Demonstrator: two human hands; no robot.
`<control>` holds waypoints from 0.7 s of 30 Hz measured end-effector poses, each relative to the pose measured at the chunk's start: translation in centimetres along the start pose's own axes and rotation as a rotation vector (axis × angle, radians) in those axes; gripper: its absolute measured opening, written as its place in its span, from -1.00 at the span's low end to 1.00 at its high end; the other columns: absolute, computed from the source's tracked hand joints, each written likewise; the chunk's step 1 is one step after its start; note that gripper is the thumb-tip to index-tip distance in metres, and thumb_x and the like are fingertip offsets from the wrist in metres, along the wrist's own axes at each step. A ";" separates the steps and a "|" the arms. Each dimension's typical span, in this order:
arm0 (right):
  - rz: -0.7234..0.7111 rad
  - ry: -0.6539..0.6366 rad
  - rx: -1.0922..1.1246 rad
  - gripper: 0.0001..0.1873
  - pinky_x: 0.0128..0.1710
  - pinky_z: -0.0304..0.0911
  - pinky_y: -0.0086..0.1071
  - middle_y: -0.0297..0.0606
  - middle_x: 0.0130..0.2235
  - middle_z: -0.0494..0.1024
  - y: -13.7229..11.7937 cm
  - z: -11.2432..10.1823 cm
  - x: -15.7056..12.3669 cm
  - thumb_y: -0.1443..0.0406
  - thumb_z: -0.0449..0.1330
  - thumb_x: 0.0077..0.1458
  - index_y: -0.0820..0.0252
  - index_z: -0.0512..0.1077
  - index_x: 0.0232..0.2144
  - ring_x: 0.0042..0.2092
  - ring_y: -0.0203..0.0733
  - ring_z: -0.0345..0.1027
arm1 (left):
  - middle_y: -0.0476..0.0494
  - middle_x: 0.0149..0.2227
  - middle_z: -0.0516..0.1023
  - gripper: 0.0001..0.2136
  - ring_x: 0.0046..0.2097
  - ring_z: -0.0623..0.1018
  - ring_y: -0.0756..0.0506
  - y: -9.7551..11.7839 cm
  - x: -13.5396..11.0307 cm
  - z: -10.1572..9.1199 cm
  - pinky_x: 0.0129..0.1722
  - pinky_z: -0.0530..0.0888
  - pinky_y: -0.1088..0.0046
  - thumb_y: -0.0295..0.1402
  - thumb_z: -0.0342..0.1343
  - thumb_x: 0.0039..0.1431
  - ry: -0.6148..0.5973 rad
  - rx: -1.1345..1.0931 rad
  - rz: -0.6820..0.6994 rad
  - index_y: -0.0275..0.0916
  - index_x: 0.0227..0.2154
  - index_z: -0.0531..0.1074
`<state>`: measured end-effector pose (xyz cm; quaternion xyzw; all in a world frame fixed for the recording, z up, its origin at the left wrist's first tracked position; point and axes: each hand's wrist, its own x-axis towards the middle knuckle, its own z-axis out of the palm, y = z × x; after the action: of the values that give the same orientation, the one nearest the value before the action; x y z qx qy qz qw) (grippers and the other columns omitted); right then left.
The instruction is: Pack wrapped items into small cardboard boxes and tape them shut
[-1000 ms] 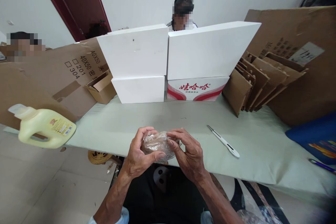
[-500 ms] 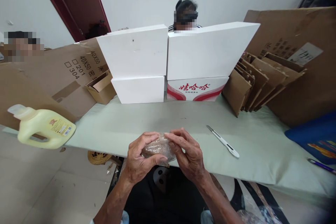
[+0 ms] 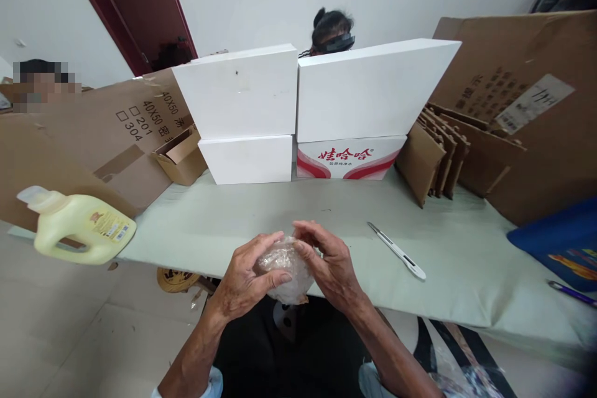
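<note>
A rounded bundle in crinkled clear plastic (image 3: pixel 291 270) is held just over the near edge of the table; what lies inside cannot be made out. My left hand (image 3: pixel 247 273) wraps its left side, thumb across the front and fingers on top. On the other side, my right hand (image 3: pixel 329 261) curls around the bundle's upper right, with thumb and fingertips at the plastic. A white-handled craft knife (image 3: pixel 396 250) lies on the green tablecloth (image 3: pixel 224 217), to the right of my hands.
White boxes (image 3: pixel 237 99) are stacked across the table's back. Folded cardboard pieces (image 3: pixel 448 155) and a blue container (image 3: pixel 559 242) stand right, near a purple pen (image 3: pixel 571 292). A yellow jug (image 3: pixel 86 227) stands left. One person (image 3: pixel 332 31) sits behind the boxes, another (image 3: pixel 44 84) at far left.
The bundle has turned in my hands, showing a whiter, more crumpled side in place of brown. My right fingers have lifted slightly. At right, some cardboard pieces have shifted.
</note>
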<state>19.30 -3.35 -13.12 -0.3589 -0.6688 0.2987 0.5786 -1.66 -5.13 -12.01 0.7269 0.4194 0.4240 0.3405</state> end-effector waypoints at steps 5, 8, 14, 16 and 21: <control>0.156 0.018 0.107 -0.76 -0.40 0.28 -0.42 -0.32 -0.35 0.53 0.3 -0.8 0.3 0.13 0.28 0.36 0.14 0.62 -0.28 -0.35 -0.27 0.35 | -0.24 0.14 0.66 -0.39 0.13 0.64 -0.29 0.0 -0.1 -0.1 0.19 0.56 0.21 -0.03 0.44 0.14 0.049 -0.072 -0.176 -0.17 0.21 0.57; 0.159 0.026 0.102 -0.77 -0.40 0.24 -0.41 -0.34 -0.39 0.51 0.2 -0.7 0.4 0.17 0.30 0.34 0.14 0.61 -0.34 -0.38 -0.29 0.32 | -0.23 0.19 0.63 -0.25 0.19 0.59 -0.33 0.2 0.1 -0.1 0.24 0.50 0.17 -0.08 0.53 -0.02 -0.045 -0.060 -0.218 -0.12 0.26 0.52; 0.040 0.045 -0.030 -0.87 -0.31 0.30 -0.38 -0.33 -0.32 0.57 -0.3 -0.9 0.6 0.23 0.30 0.33 0.10 0.62 -0.26 -0.31 -0.26 0.39 | -0.15 0.04 0.64 -0.44 0.02 0.60 -0.23 0.6 0.1 0.5 0.10 0.51 0.26 -0.20 0.46 0.04 -0.075 -0.020 -0.180 -0.13 0.13 0.54; 0.052 -0.013 -0.032 -0.79 -0.34 0.27 -0.38 -0.33 -0.37 0.53 -0.5 -1.1 0.7 0.21 0.28 0.35 0.12 0.60 -0.34 -0.34 -0.26 0.35 | -0.13 0.00 0.63 -0.49 -0.03 0.59 -0.20 0.6 0.0 0.6 0.05 0.52 0.30 -0.23 0.43 0.07 -0.089 -0.022 -0.132 -0.13 0.11 0.54; 0.109 -0.107 -0.007 -0.71 -0.37 0.23 -0.39 -0.34 -0.41 0.46 -0.8 -2.0 0.9 0.18 0.25 0.39 0.14 0.56 -0.39 -0.36 -0.27 0.31 | -0.12 -0.01 0.61 -0.51 -0.05 0.58 -0.17 0.6 0.0 0.6 0.00 0.51 0.36 -0.26 0.42 0.10 -0.105 -0.017 -0.055 -0.11 0.11 0.52</control>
<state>21.06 -3.03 -11.66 -0.3805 -0.6792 0.3460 0.5236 -0.92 -5.43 -11.75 0.7334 0.4171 0.3792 0.3800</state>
